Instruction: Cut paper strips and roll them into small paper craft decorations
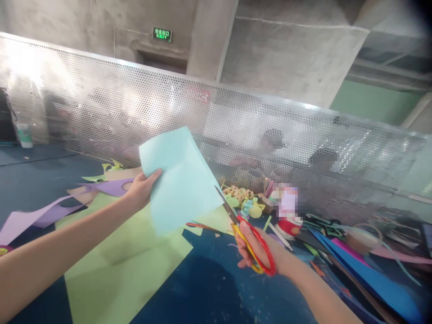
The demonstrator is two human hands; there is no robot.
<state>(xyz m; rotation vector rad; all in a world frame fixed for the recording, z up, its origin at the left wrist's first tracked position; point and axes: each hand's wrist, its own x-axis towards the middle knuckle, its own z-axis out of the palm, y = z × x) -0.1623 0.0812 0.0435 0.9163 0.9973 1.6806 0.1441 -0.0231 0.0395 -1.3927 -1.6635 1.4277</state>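
Note:
My left hand grips a folded sheet of light blue paper by its left edge, thumb on the near face. The paper is held up above the table, with a crease across it. In my right hand is a pair of scissors with red and yellow handles, the fingers through the loops. Its blades point up and left, at the paper's right corner; whether they touch it I cannot tell. Below the paper lies a large pale green sheet.
On the blue table, purple paper scraps lie at left. Curled paper pieces and a red cup stand near the perforated metal partition. Blue card sheets and strips are heaped at right. A white-green container is far left.

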